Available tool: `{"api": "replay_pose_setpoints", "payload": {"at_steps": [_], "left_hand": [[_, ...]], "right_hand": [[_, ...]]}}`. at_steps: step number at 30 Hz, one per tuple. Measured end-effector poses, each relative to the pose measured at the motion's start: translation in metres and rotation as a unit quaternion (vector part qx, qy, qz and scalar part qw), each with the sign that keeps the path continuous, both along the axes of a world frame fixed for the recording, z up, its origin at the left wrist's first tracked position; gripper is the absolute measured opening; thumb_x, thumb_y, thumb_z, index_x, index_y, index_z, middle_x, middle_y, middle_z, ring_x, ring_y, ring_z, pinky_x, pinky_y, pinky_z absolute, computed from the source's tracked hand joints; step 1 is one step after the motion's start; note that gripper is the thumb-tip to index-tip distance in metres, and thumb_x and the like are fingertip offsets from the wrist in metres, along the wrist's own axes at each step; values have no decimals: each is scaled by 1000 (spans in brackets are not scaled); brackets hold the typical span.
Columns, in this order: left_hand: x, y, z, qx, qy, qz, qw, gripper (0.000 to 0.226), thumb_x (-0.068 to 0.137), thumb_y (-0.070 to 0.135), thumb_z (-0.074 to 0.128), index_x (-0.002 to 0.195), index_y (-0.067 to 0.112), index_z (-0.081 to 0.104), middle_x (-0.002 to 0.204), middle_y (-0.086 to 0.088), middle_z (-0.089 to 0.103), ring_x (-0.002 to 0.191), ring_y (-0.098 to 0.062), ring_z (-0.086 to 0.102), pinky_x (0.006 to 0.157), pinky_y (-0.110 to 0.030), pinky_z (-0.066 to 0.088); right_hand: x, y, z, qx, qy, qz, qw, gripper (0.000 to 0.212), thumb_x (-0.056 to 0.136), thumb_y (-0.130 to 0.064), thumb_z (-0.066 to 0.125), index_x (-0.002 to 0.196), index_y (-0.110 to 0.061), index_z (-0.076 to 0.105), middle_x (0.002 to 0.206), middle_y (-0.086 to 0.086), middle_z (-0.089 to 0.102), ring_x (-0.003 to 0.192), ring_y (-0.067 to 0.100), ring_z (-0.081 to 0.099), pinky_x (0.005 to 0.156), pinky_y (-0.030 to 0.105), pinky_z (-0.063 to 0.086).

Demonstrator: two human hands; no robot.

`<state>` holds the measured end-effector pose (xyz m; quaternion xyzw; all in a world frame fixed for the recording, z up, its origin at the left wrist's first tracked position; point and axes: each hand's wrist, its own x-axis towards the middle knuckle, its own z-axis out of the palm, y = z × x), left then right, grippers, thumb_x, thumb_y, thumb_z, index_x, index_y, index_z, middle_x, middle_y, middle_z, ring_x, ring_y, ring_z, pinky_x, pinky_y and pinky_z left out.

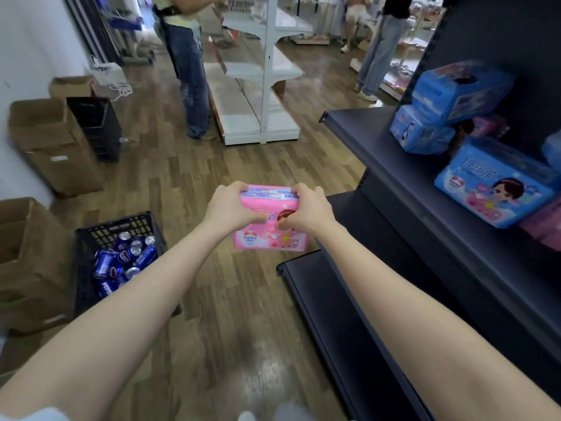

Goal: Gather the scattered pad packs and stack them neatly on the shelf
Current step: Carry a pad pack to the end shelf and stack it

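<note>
- A pink pad pack [270, 221] is held out in front of the body, above the wooden floor [243, 299] and just left of the dark shelf [409, 189].
- The pack is clasped by the left hand [232, 209] on its left side and by the right hand [306, 208] on its right side, fingers curled over the top edge and thumbs pressed against its front face.
- On the dark shelf, blue pad packs [491, 192] are seen lying loosely, two of them stacked further back [440, 113]; pink packs [543, 226] are partly hidden beneath and behind them.
- A lower shelf board [334, 314] is seen below the held pack.
- A black plastic crate [91, 238] is set on the floor at the left; blue drink cans [124, 259] are piled in it without order.
- Open cardboard boxes [45, 141] are lined along the left wall; their contents cannot be made out.
- A second black crate [97, 126] stands beside the far box; what it holds cannot be told.
- A white shelf unit [261, 86] stands further back, with people standing near it.
</note>
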<state>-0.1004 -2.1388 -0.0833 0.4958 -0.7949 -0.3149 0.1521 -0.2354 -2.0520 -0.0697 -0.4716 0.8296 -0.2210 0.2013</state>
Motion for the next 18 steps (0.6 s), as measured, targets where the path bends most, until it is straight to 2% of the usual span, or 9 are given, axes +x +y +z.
{"api": "replay_pose_setpoints", "payload": {"at_steps": [7, 18], "left_hand": [[-3, -22, -6, 2, 13, 2, 1000, 78, 64, 32, 82, 132, 17, 47, 127, -11, 48, 115, -23, 49, 86, -26, 37], [-43, -79, 0, 3, 33, 1, 999, 75, 67, 30, 81, 132, 18, 47, 126, -9, 49, 113, -22, 49, 84, -26, 37]], "right_hand": [[-2, -23, -6, 13, -2, -15, 1000, 73, 65, -26, 82, 126, -16, 44, 107, 3, 33, 101, 27, 53, 85, 32, 46], [-41, -82, -2, -8, -8, -26, 1000, 68, 68, -25, 81, 124, -17, 44, 119, 8, 38, 101, 26, 55, 86, 34, 50]]}}
